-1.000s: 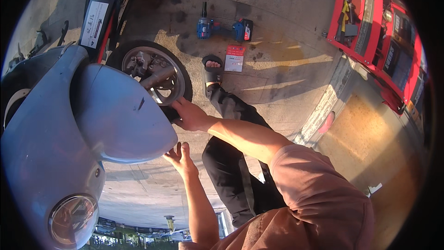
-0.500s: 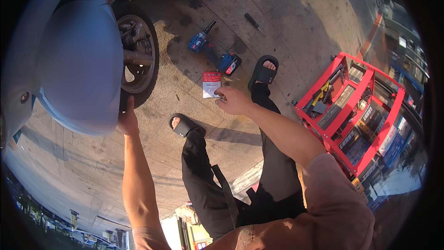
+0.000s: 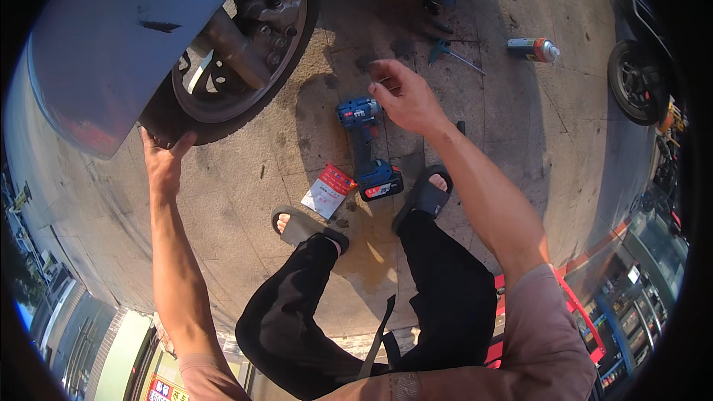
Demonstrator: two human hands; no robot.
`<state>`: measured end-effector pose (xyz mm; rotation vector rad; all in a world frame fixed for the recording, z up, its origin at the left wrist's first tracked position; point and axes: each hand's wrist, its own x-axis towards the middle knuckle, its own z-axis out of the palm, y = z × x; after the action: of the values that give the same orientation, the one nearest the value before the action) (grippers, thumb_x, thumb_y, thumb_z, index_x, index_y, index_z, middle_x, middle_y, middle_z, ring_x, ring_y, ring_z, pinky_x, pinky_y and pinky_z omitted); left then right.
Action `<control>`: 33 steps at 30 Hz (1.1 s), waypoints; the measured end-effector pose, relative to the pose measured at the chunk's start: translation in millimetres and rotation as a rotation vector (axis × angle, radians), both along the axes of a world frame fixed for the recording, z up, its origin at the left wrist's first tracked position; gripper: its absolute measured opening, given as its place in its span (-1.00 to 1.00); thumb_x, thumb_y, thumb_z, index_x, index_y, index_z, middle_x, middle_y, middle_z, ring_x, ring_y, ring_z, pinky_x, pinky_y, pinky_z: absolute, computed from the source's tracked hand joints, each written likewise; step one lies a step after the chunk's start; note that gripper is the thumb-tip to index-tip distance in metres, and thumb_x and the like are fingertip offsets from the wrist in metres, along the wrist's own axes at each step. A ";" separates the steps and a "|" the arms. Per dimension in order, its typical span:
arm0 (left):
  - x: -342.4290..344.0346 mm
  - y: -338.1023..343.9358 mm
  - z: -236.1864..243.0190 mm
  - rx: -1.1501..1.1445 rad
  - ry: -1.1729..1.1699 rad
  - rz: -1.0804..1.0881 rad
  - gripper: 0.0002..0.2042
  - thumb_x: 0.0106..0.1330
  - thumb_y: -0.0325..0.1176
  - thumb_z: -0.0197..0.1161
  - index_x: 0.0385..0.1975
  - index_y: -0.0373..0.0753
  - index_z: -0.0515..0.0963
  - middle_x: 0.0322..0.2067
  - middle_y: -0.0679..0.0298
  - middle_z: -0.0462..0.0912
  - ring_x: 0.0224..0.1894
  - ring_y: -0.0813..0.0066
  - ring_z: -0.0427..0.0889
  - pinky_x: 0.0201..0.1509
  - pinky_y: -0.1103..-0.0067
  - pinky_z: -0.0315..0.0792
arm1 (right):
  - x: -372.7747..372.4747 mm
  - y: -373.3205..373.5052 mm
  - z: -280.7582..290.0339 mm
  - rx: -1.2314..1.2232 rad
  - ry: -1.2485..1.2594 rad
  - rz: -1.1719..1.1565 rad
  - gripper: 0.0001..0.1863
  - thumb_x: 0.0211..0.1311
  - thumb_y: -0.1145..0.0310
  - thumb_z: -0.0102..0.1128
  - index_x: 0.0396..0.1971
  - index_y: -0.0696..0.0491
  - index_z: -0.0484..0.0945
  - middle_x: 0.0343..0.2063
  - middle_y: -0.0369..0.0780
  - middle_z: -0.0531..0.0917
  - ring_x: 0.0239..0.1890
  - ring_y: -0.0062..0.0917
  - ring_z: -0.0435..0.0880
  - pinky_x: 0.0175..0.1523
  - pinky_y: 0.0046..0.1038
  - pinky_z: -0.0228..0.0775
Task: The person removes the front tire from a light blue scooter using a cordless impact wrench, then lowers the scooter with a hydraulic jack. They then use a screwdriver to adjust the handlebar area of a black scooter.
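Note:
My left hand [image 3: 165, 160] grips the lower edge of a black tyre [image 3: 223, 128], thumb on one side and fingers on the other. The tyre sits on a spoked wheel [image 3: 286, 67] under a blue-grey scooter body panel [image 3: 96, 52] with a dark scuff. My right hand [image 3: 407, 98] hovers by the head of a blue cordless impact wrench [image 3: 364, 137], its fingers curled together; whatever is in them is hidden. The wrench lies on the paving, its nose behind the hand. Beside its battery is a small red and white packet [image 3: 329, 191].
A teal-handled driver [image 3: 440, 50] and a spray can [image 3: 533, 50] lie beyond my right hand. Another vehicle's wheel [image 3: 635, 82] stands at far right. A red tool cart [image 3: 583, 315] is partly behind my right arm. My sandalled feet flank the packet and wrench.
My right hand has moved from beside the packet to the wrench's head. My left hand stays at the tyre. The view has shifted, bringing in the spray can and more of the wheel.

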<state>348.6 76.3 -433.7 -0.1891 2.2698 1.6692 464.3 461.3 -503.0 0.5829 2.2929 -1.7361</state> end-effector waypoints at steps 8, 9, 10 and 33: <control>15.6 -4.4 -35.6 0.101 0.312 -0.037 -0.32 -0.03 -0.53 0.42 0.12 -0.26 0.20 -0.02 0.18 0.46 0.03 0.41 0.48 0.18 0.49 0.35 | -133.8 -36.0 -0.4 0.169 0.587 0.142 -0.44 0.07 0.30 0.25 0.10 0.10 0.34 -0.11 -0.16 0.57 -0.18 -0.44 0.63 -0.05 -0.45 0.47; 18.9 -2.1 -37.7 0.105 0.330 -0.027 -0.28 -0.06 -0.52 0.44 0.13 -0.25 0.18 -0.03 0.17 0.46 0.02 0.40 0.49 0.15 0.48 0.37 | -137.7 -37.4 -0.3 0.175 0.595 0.168 -0.42 0.07 0.30 0.25 0.12 0.09 0.32 -0.10 -0.16 0.57 -0.17 -0.44 0.63 -0.04 -0.45 0.46; 23.4 0.2 -39.1 0.119 0.341 -0.010 -0.24 -0.09 -0.50 0.47 0.14 -0.24 0.17 -0.04 0.16 0.47 0.01 0.39 0.50 0.13 0.48 0.39 | -142.2 -39.0 0.0 0.254 0.546 0.193 -0.40 0.08 0.34 0.24 0.15 0.10 0.27 -0.10 -0.16 0.58 -0.13 -0.46 0.62 -0.02 -0.46 0.46; 34.3 27.3 -31.3 -0.081 0.731 0.180 -0.27 -0.37 -0.29 0.55 -0.08 -0.32 0.39 -0.14 0.06 0.46 -0.07 0.08 0.48 0.03 0.35 0.38 | -151.3 -55.8 21.8 0.563 0.485 0.273 -0.64 0.08 0.46 0.21 -0.09 0.19 0.47 -0.18 -0.11 0.61 -0.07 -0.47 0.57 -0.01 -0.48 0.38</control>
<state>382.8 103.6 -465.0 0.2551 2.9116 1.9688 313.1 405.5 -481.2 -0.1047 3.0445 -1.1891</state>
